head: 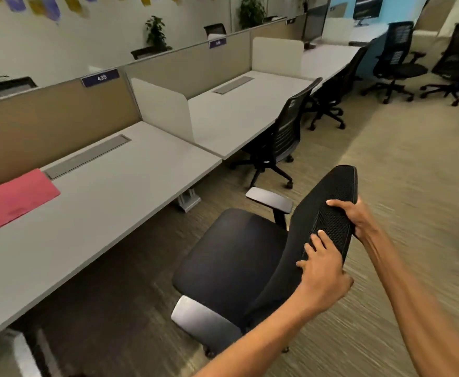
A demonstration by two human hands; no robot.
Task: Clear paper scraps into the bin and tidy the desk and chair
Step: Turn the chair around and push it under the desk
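Note:
A black office chair [233,257] with grey armrests stands on the carpet, a little out from the grey desk [108,202], its seat facing the desk. Both hands grip the top of its mesh backrest [329,202]: my left hand [322,270] wraps the near edge, my right hand [354,216] holds the upper rim a little farther along. On the desk's far left lies a pink paper folder [19,197]. No paper scraps and no bin are in view.
A second desk [239,115] with a black chair [280,148] pushed under it stands beyond a white divider [163,107]. More black chairs [397,58] stand at the far right. A tan partition [59,112] backs the desks. Carpet stretches to the right.

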